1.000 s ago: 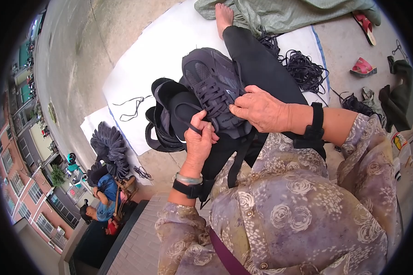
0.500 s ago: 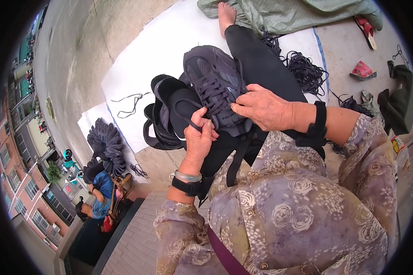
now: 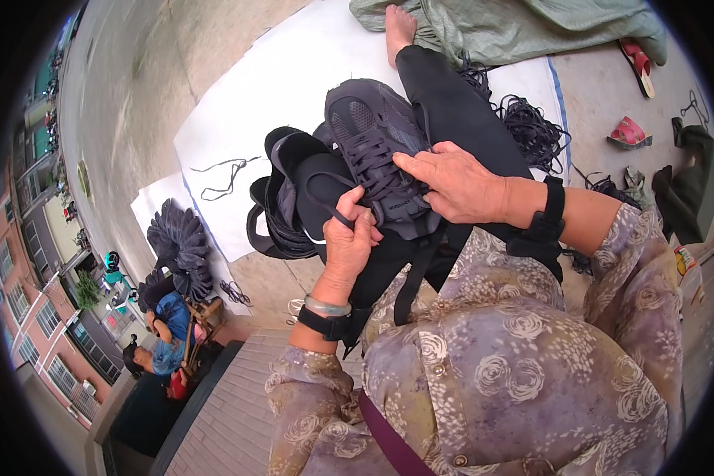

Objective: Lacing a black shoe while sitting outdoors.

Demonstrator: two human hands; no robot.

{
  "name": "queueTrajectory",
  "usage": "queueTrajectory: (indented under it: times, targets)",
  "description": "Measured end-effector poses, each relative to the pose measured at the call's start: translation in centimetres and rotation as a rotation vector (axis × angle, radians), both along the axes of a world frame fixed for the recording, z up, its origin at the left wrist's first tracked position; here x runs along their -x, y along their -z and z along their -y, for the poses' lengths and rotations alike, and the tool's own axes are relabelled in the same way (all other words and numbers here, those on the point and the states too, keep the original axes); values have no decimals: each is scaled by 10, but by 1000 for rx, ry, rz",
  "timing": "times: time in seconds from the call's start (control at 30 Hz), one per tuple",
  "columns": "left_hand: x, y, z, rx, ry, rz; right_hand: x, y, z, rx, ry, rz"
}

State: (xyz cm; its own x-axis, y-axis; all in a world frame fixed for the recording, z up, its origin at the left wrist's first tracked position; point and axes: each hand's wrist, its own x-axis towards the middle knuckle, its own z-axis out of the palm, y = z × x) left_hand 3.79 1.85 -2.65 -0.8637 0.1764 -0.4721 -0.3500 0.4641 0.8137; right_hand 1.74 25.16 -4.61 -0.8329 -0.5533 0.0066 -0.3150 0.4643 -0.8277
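Sneaker (image 3: 369, 147), dark grey, lace-up, one: on the person's lap, toe pointing away, between two hands. Left hand (image 3: 352, 235), grip narrow, fingers curled round one dark flat lace (image 3: 342, 220); right hand (image 3: 462, 184), index fingertip at the sneaker's crossed lacing, whether pinching cannot be told. Beyond: red sandals, two (image 3: 629, 132); loose lace, one (image 3: 232, 176), on white sheeting (image 3: 250, 91).

No text can be read: the small pale lettering (image 3: 402, 207) on the dark shoe's (image 3: 379, 149) tongue is too tiny.
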Motion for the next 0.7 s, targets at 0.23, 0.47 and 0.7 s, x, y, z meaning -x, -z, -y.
queueTrajectory:
  times: [0.23, 0.47, 0.7]
  targets:
    - [0, -2, 0, -6, 7, -23, 1, 0, 1, -116, -102, -134]
    - [1, -2, -1, 14, 39, -30, -1, 4, 4, -103, -76, -167]
    - [0, 1, -2, -6, -5, -84, 0, 2, 3, -125, -53, -167]
